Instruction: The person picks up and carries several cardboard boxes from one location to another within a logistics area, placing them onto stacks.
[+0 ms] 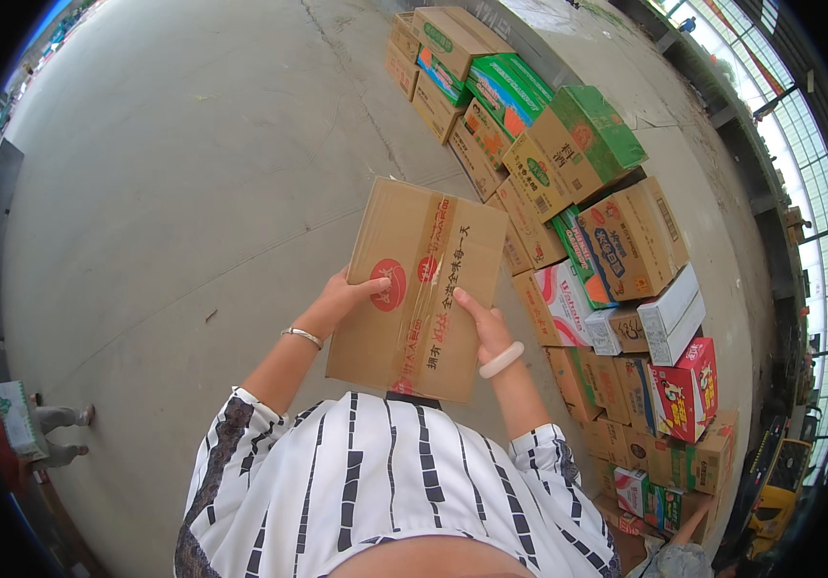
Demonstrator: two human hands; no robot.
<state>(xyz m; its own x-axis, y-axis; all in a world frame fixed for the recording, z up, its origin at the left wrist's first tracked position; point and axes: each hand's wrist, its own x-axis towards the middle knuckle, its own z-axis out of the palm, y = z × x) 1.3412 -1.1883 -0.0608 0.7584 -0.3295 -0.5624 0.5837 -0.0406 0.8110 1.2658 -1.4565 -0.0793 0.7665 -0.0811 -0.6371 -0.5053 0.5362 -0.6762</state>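
Observation:
A brown cardboard carton (421,289), sealed with printed tape and bearing red and black writing, is held in front of my body. My left hand (358,295) grips its left side, thumb lying on the top face by a red oval mark. On the opposite side my right hand (485,325) holds the edge, its thumb also on top. The fingers of both hands are partly hidden by the carton. A silver bracelet (303,335) is on my left wrist and a pale bangle (502,360) on my right.
Stacked cartons run along my right, among them a green and brown carton (576,144) and a red one (682,390). Concrete floor (190,180) spreads to the left. A person (60,433) carries a box at far left; another person's arm (695,520) reaches by the lower right stack.

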